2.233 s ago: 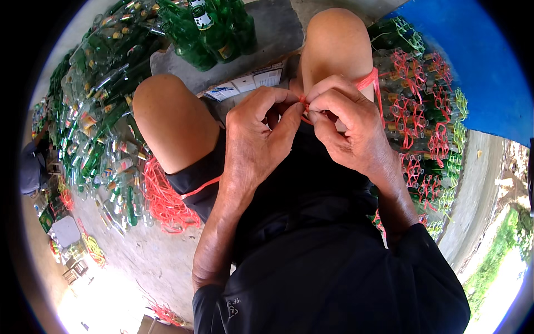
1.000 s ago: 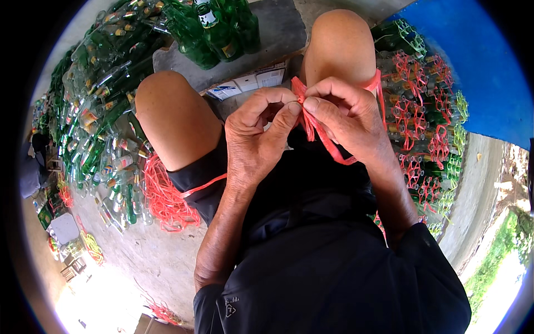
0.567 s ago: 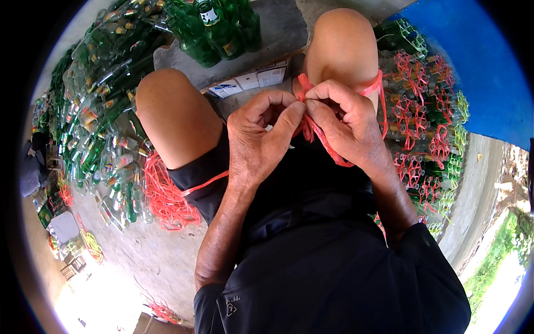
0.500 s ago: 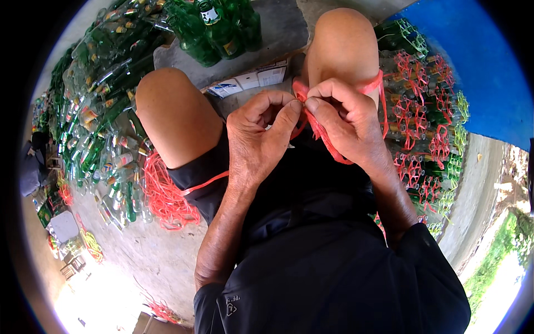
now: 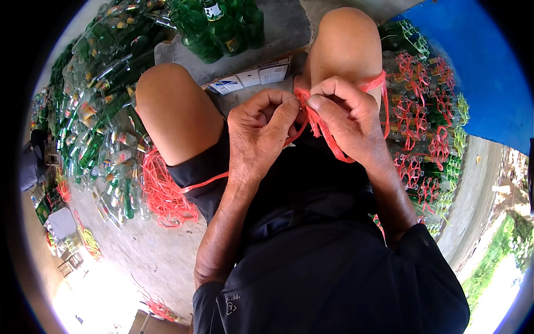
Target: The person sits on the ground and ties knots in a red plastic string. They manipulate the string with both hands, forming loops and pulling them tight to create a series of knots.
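Note:
Red plastic twine runs between my two hands in front of my right knee, with strands hanging down below them. My left hand pinches it between thumb and fingertips. Right beside it, my right hand is closed on the twine in a pinch too, thumb against index finger. The fingertips nearly meet, and the exact knot or loop between them is too small to make out. More of the strand passes around my right knee, and another length crosses my left thigh toward a tangled heap of red twine on the floor.
Green bottles stand on a grey slab ahead. A large pile of loose bottles lies left. Bottles bundled with red and green twine are stacked right, by a blue sheet. A printed carton lies between my knees.
The red twine between my fingertips has shifted, and more of it now shows above them. Both hands keep nearly the same place and pinch.

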Action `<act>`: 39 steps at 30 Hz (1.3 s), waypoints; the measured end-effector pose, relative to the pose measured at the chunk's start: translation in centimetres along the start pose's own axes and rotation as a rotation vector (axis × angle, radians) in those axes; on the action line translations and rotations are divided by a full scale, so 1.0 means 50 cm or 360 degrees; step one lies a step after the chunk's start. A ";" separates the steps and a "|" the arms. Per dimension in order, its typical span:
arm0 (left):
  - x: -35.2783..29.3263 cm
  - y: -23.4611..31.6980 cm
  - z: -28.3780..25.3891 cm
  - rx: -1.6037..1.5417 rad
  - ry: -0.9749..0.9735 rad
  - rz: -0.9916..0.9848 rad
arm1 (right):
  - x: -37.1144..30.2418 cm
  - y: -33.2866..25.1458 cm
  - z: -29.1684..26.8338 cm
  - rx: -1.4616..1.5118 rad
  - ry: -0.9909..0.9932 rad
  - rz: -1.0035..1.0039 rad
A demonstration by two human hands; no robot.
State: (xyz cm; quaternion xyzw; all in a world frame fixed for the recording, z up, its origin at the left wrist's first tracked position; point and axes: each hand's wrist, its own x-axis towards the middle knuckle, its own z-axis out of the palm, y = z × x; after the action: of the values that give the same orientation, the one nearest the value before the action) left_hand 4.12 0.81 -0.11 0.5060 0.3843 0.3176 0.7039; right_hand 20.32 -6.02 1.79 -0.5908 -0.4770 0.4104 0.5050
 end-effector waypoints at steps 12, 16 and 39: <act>-0.002 -0.013 0.003 -0.0101 0.0011 0.0076 | 0.005 0.025 -0.007 0.0289 0.0029 0.0169; -0.002 -0.020 0.004 -0.0137 0.0016 0.0113 | 0.005 0.034 -0.004 0.0453 -0.0003 0.0178; -0.010 0.003 0.012 -0.0011 0.0051 0.0241 | 0.002 -0.009 -0.015 -0.0830 0.0045 -0.0666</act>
State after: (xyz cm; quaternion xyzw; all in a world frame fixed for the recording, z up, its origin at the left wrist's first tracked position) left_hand 4.40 0.16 0.26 0.5261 0.3550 0.3791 0.6734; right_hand 20.99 -6.04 2.33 -0.5951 -0.6697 0.1537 0.4169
